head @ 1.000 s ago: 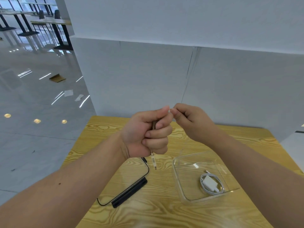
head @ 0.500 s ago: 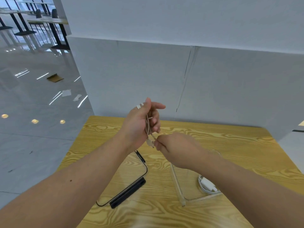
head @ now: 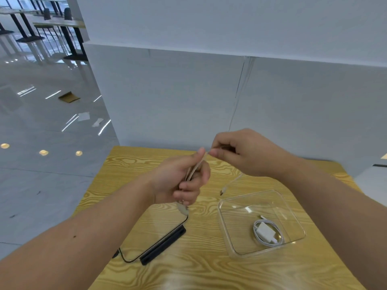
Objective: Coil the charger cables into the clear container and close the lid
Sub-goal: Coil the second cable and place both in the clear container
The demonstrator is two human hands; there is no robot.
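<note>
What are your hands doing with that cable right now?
Left hand grips coiled cable. Right hand pinches its loose end. Container open, lid aside.

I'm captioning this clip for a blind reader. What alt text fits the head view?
Two bare hands wind a beige cable above a wooden table: the left hand grips the loops, the right hand pinches the strand. A clear container holds a coiled white charger; its lid lies to the left.

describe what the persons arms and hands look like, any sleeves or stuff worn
Both forearms are bare as far as the frame shows: no sleeves, watch or bands. The left hand and right hand wear no gloves, and no rings show on the fingers. The left forearm has a small dark spot.
</note>
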